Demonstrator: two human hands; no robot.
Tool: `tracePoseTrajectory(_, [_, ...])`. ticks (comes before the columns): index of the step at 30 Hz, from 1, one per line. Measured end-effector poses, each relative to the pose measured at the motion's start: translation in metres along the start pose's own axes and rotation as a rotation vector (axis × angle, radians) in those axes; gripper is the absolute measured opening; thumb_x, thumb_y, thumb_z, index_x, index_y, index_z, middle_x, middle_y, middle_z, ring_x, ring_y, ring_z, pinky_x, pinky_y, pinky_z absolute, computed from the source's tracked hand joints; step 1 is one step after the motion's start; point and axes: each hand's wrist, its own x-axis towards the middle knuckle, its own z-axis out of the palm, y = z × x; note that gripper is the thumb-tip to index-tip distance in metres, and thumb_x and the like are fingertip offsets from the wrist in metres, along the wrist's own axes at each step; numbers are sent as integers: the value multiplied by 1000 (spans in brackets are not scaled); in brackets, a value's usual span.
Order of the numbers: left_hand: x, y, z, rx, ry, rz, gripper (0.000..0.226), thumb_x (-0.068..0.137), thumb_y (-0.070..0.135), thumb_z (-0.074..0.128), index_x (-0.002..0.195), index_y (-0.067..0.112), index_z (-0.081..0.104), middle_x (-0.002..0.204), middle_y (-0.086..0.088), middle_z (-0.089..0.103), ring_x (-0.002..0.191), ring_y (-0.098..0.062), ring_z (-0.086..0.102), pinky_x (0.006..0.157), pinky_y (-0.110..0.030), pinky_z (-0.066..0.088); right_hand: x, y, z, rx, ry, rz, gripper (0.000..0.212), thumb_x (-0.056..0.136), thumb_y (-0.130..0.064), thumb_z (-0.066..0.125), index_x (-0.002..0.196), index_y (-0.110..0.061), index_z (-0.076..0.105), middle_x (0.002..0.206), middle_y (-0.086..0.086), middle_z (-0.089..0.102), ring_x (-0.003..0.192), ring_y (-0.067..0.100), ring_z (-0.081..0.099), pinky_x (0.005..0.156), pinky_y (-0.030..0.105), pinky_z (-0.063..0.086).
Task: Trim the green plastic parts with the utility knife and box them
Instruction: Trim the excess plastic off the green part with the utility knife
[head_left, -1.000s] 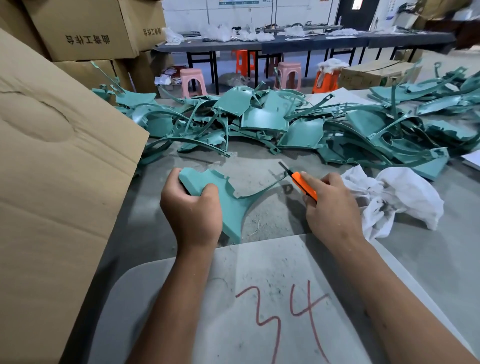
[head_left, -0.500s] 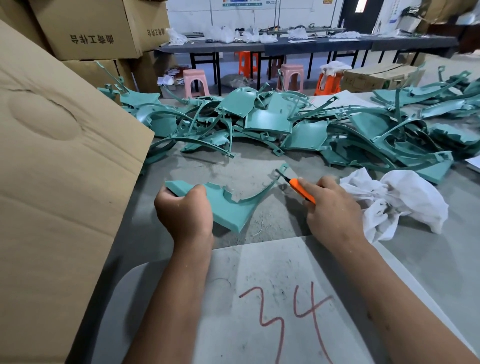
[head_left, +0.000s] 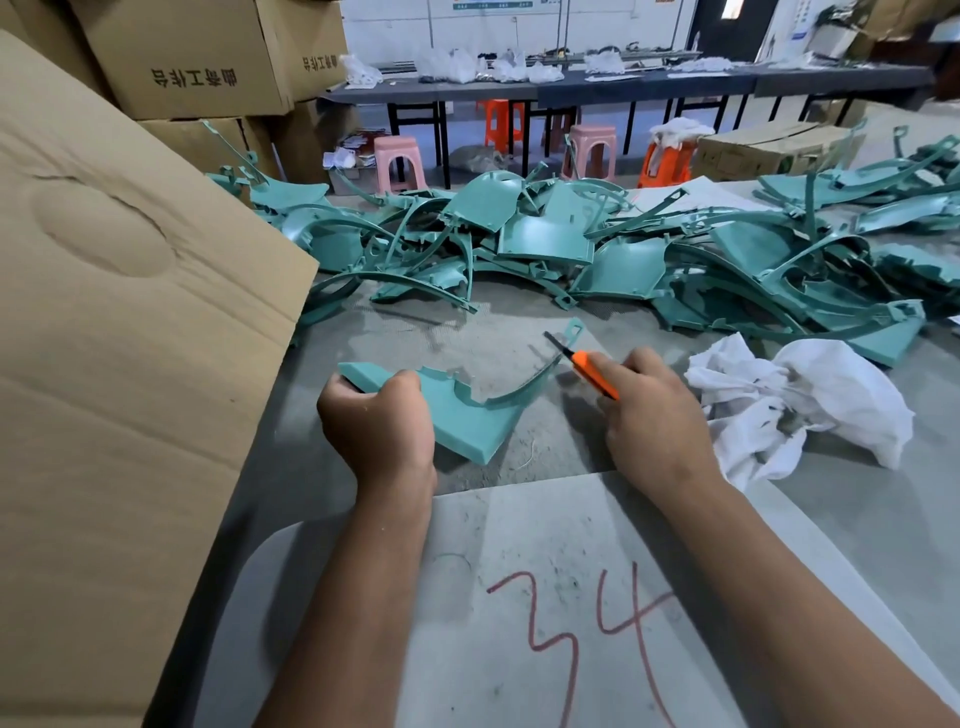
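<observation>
- Cardboard box flap (head_left: 119, 332) fills the nine o'clock side; its inside is hidden.
- Left hand (head_left: 376, 423) curls round the wide end of a green plastic part (head_left: 467, 415), centre table.
- Right hand (head_left: 654, 415) grips the orange utility knife (head_left: 592, 376), blade at the part's thin arm.
- Pile of green parts (head_left: 597, 249) at twelve o'clock; white rag (head_left: 800, 405) at three.
</observation>
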Motion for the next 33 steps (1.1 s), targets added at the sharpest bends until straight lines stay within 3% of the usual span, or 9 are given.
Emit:
tracePoseTrajectory(3, [-1,0,0,-4,5,17,20,73,-6,59,71,13,54,71,0,66,60,-16,65,54,-26,52,-2,-3,-2,6,-66,-34,45,99,-13,58,139,-33,60,97,-3,48,82,21,49,69,37,43])
tracePoseTrajectory(7, [4,-3,-1,-21,24,-50,19,75,-4,61,74,14,55,78,-3,68,67,-17,70,50,-25,53,-15,-7,-12,307,-276,-270,42,99,-30,60,140,-38,61,95,-17,46,89,10,52,79,33,46])
tracePoseTrajectory(9, [6,-4,-3,-44,33,-82,19,75,-4,62,76,13,55,80,-5,68,67,-19,70,45,-23,52,-14,-6,-13,387,-324,-311,43,98,-24,66,139,-37,63,94,-16,48,89,7,52,80,31,44])
tracePoseTrajectory(15, [4,-5,-4,-11,-27,28,17,71,-2,62,76,14,58,79,-5,70,72,-26,73,57,-36,61,-6,-6,-8,-40,-84,-3,48,99,-12,56,142,-33,57,102,-2,48,87,27,54,70,38,46])
tracePoseTrajectory(18, [2,-6,-4,14,-55,114,13,68,2,59,75,13,58,76,-3,69,65,-21,68,56,-35,57,-11,-5,-10,177,-186,-166,45,99,-13,60,139,-34,62,97,-9,49,88,17,53,78,39,46])
tracePoseTrajectory(22, [6,-11,-6,27,-50,138,14,65,5,59,75,16,59,75,0,69,64,-20,68,57,-35,58,-10,3,-18,475,-321,-282,46,96,-10,70,136,-31,67,92,-12,52,88,7,53,80,24,40])
tracePoseTrajectory(27, [11,-14,-9,141,-138,163,12,64,13,62,73,19,58,70,8,67,58,-6,64,54,-29,53,-6,-1,-7,-20,-93,15,38,102,-18,55,138,-28,57,102,-2,48,85,28,55,71,40,48])
tracePoseTrajectory(31, [11,-15,-10,180,-123,224,12,65,14,63,75,19,58,71,8,68,59,-7,64,58,-26,52,-6,2,-14,324,-291,-220,42,97,-14,66,134,-33,66,92,-13,51,88,11,53,80,31,43])
tracePoseTrajectory(33, [13,-16,-12,207,-132,228,12,68,11,65,74,19,59,66,10,67,53,1,60,55,-23,48,-7,6,-16,436,-268,-252,45,95,-8,68,134,-31,68,91,-12,54,86,6,53,80,25,43])
